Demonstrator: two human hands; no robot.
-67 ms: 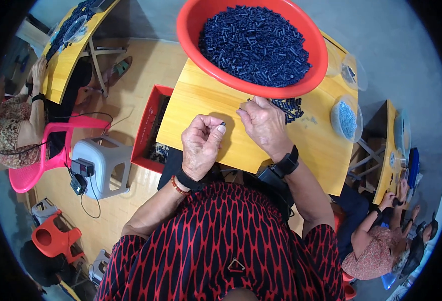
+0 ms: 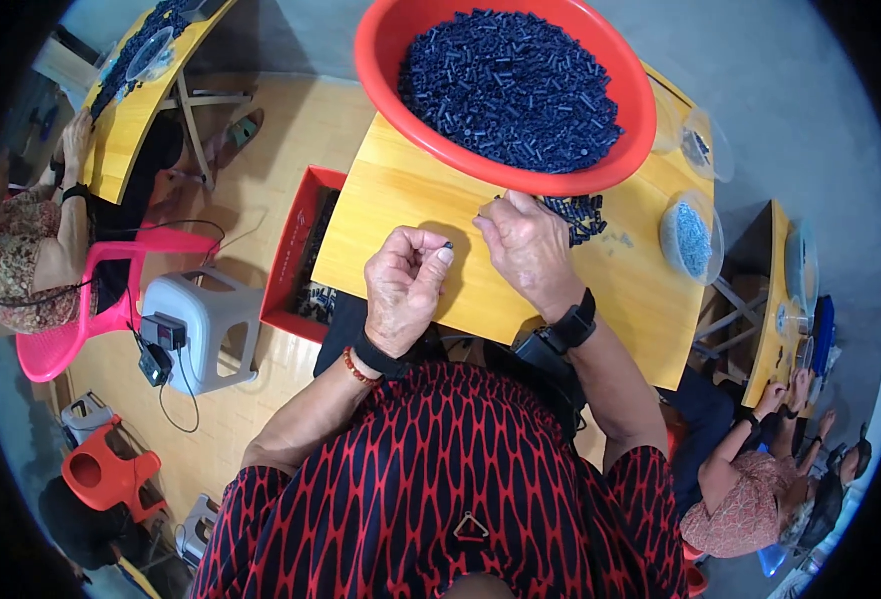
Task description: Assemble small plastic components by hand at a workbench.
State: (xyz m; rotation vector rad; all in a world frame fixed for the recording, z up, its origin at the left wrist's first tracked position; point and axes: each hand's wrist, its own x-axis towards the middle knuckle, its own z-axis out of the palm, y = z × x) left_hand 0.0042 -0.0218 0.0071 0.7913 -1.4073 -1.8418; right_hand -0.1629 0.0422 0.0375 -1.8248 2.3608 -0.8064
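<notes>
My left hand (image 2: 402, 285) is closed in a pinch, with a small dark cylindrical piece (image 2: 448, 246) between thumb and forefinger. Just to its right, my right hand (image 2: 532, 255) is closed too, its fingers curled with thumb against forefinger. Whatever it may hold is too small or hidden to make out. Both hands are over the near part of the yellow table (image 2: 360, 240), a short gap between them. Beyond them stands a large red basin (image 2: 385, 95) full of dark blue-black short tubes (image 2: 505, 90). A loose heap of similar tubes (image 2: 582, 218) lies beside my right hand, below the basin's rim.
A clear tub (image 2: 688, 240) of light-blue bits stands at the table's right edge, another clear container (image 2: 698, 140) behind it. A red box (image 2: 286, 270) with dark pieces sits left of the table. A grey stool (image 2: 196, 329) and pink chair (image 2: 61, 344) are left; other people sit at both sides.
</notes>
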